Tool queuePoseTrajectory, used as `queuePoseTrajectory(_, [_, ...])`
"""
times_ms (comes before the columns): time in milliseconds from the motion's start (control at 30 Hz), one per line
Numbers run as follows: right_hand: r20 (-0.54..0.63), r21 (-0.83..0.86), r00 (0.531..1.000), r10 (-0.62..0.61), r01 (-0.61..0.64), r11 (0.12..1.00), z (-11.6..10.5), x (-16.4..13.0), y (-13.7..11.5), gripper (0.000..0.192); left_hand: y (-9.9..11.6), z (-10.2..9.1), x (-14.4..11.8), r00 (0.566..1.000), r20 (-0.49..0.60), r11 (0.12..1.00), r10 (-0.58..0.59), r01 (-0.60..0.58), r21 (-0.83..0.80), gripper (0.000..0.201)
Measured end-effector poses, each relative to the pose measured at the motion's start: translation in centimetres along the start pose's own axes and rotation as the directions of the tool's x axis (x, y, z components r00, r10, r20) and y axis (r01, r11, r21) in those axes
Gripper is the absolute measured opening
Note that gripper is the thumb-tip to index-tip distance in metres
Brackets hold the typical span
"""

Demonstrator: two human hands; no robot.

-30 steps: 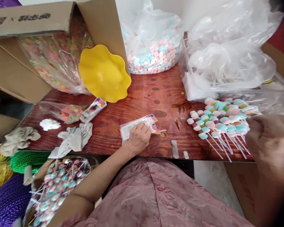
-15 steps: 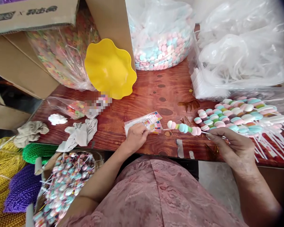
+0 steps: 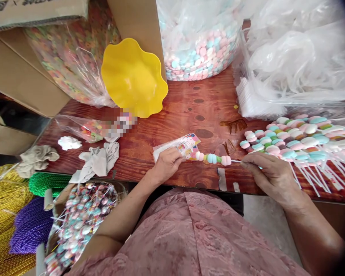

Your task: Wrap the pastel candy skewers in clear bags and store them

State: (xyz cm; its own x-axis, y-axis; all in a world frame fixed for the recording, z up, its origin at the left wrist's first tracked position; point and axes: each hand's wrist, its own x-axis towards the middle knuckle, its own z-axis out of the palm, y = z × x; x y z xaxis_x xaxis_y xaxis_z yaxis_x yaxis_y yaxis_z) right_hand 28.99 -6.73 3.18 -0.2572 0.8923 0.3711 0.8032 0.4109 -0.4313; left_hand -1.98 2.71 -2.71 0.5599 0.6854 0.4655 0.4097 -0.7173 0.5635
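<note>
Two hands meet: the left hand (image 3: 166, 165) pinches a printed sleeve (image 3: 178, 145) open on the bench (image 3: 189, 111), so the right hand (image 3: 268, 174), gripping a candy skewer (image 3: 212, 158) by its stick, can feed it in.

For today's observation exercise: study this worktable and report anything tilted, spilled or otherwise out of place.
The wavy-edged yellow plastic bowl is tipped on its side against the brown cardboard box flap, its opening facing outward rather than up. Two crumpled grey cloths lie loose near the red-brown wooden table's front edge. Nothing looks spilled.

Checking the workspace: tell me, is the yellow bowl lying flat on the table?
No, the yellow bowl leans tilted against the cardboard box.
</note>
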Motion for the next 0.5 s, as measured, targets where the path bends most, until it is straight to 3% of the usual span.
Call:
queuePoseTrajectory(167, [0.038, -0.229, 0.971, -0.236, 0.238, 0.944, -0.7, 0.5, -0.5, 0.013, 0.0, 0.0, -0.1, 0.996, -0.025, 0.996, 0.086, -0.086, 0.010, 0.017])
queuePoseTrajectory(400, [-0.046, -0.272, 0.928, -0.371, 0.346, 0.898, -0.1, 0.1, -1.2, 0.023, -0.6, -0.1, -0.4, 0.987, 0.069, 0.986, 0.148, -0.153, 0.064, 0.023])
queuePoseTrajectory(500, [-0.045, -0.247, 0.945, -0.323, 0.302, 0.921, -0.2, 0.4, -1.3, 0.019, -0.8, -0.2, -0.6, 0.981, 0.102, 0.982, 0.167, -0.175, 0.073, 0.024])
